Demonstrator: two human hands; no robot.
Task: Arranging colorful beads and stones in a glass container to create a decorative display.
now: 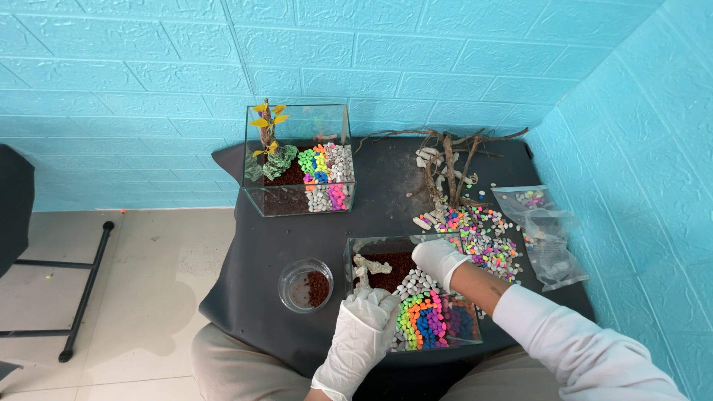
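A small glass tank (349, 256) stands at the near edge of the black-covered table, holding brown soil, white pebbles and rows of coloured pebbles (427, 319). My left hand (364, 330), in a white glove, rests over the tank's near left corner on the white pebbles; what its fingers pinch is hidden. My right hand (438, 260), also gloved, reaches into the tank from the right, fingers curled just above the soil and pebbles. A pale piece of coral-like rock (364, 266) lies in the tank's left side.
A second glass tank (297, 111) with a yellow-leaved plant, soil and pebbles stands at the back. A round glass bowl (288, 276) of brown soil sits left. Driftwood (449, 160), loose coloured pebbles (486, 238) and plastic bags (549, 230) lie right. Blue walls close in behind and right.
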